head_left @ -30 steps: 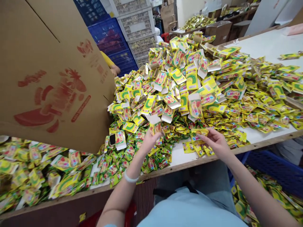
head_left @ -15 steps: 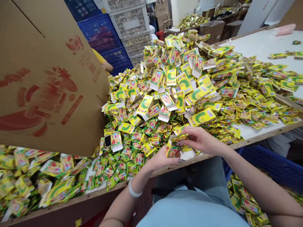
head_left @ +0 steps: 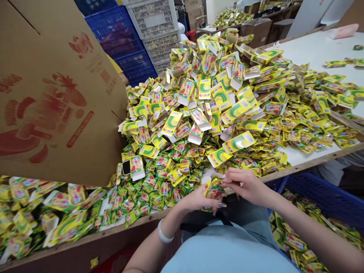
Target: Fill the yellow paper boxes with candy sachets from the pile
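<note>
My left hand (head_left: 200, 199) is closed around a small yellow-green carton (head_left: 212, 189) at the table's front edge, with colourful wrappers showing at its open top. The fingers of my right hand (head_left: 241, 184) are pinched together at the carton's right side; what they hold, if anything, is too small to make out. Just beyond both hands lie flat yellow cartons (head_left: 239, 142) and many green wrapped packets (head_left: 150, 184). A big heap of yellow cartons (head_left: 204, 89) rises behind them.
A large brown cardboard box (head_left: 62, 151) stands at the left on the table. Blue crates (head_left: 116, 34) and white crates (head_left: 155, 21) are stacked behind. At the lower right, a blue crate (head_left: 327, 193) holds more packets. A person's sleeve (head_left: 114, 63) shows behind the box.
My hands and the small carton have moved slightly down, towards my body. The fingers of my right hand have come out of the carton's top to its right side and closed together.
</note>
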{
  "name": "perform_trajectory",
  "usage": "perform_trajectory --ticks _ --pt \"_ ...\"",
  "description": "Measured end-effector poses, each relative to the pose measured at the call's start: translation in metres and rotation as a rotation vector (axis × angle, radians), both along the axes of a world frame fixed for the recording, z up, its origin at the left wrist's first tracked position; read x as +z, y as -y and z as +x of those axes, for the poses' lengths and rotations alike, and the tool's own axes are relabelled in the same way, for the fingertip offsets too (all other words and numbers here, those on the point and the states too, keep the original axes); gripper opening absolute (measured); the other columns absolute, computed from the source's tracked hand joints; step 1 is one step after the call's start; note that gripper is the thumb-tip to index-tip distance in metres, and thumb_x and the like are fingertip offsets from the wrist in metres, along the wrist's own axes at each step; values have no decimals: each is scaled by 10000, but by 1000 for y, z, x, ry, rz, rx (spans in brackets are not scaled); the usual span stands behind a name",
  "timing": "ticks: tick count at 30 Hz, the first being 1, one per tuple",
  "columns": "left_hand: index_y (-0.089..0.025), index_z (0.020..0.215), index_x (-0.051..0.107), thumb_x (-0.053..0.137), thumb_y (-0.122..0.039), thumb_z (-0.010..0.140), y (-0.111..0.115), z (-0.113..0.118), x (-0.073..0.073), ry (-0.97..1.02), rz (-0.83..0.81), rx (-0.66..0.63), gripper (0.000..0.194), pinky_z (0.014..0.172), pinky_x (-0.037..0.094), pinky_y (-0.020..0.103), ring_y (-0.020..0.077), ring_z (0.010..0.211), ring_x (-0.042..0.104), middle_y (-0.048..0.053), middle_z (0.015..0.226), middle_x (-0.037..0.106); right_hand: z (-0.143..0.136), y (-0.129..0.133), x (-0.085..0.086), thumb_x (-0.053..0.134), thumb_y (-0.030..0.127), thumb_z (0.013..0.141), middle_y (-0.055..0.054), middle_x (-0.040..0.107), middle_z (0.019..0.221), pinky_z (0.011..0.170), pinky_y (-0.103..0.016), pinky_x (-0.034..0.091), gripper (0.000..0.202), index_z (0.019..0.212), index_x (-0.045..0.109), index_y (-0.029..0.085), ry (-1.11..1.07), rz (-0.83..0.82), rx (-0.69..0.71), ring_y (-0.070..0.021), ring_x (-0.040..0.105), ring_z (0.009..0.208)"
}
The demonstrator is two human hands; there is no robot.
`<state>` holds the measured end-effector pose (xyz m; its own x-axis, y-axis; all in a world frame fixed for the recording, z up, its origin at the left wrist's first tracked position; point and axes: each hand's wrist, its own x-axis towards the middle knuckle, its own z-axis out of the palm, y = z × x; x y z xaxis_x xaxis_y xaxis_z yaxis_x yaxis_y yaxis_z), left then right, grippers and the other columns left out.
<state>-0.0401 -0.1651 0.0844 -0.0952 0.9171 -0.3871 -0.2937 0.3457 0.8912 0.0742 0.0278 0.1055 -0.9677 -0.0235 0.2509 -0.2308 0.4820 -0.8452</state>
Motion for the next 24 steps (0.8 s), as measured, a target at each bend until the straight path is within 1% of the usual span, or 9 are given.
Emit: perform_trajectory --ticks 4,7,9,11,13,15,18,22,24 --pt "-156 856 581 852 -555 582 -7 14 -11 52 -9 -49 555 549 466 247 95 544 516 -29 684 553 14 13 -8 401 403 1028 -18 623 722 636 -253 441 390 814 653 196 184 -82 175 -138 567 643" --pt "-166 1139 562 845 -531 617 -10 23 -14 -77 29 -24 697 671 532 300 156 697 618 28 866 641 27 10 -15 472 434 1000 -23 663 767 629 -260 452 342 864 692 210 227 -110 128 -146 590 658" --pt "-202 1339 476 823 -473 684 -8 22 -13 -349 103 35 789 879 529 370 235 1001 641 106 1160 640 37 -15 -13 489 469 985 -40 677 786 629 -284 457 354 845 706 226 157 -95 -69 -168 606 676" --pt "-226 1375 477 744 -393 797 -3 12 -12 -750 146 113 658 1040 443 431 276 1216 546 132 1317 573 46 -61 -3 526 513 953 -64 687 816 621 -317 442 339 854 705 244 53 -4 -396 -199 611 681" --pt "-212 1266 583 636 -309 878 3 -2 -16 -1179 81 191 403 1071 390 499 311 1241 510 146 1284 585 51 -112 12 596 518 910 -78 670 773 583 -337 379 281 920 682 251 -23 227 -838 -224 586 635" --pt "-190 1151 651 609 -257 877 7 -16 -26 -1521 -65 239 285 1030 392 547 350 1199 517 167 1221 603 51 -146 24 527 474 954 -129 666 859 619 -362 331 285 1045 657 237 -52 536 -1079 -279 604 736" --pt "-187 1114 676 650 -240 833 8 -30 -44 -1773 -215 253 287 968 429 539 370 1158 538 179 1206 609 33 -134 14 455 403 986 -137 655 875 628 -355 346 268 949 637 210 -91 659 -908 -260 596 708" --pt "-177 1003 707 579 -196 877 7 -41 -52 -1793 -153 272 181 888 480 479 321 1036 606 153 1070 663 -5 -41 -42 675 310 865 -72 638 803 635 -321 429 175 757 557 236 104 568 -395 -256 615 788" --pt "-176 946 708 544 -202 906 10 -46 -48 -1683 -67 302 171 868 492 453 287 983 624 134 1023 676 -21 -6 -66 760 273 794 -101 627 902 660 -332 456 227 784 536 237 192 522 -358 -299 600 903"
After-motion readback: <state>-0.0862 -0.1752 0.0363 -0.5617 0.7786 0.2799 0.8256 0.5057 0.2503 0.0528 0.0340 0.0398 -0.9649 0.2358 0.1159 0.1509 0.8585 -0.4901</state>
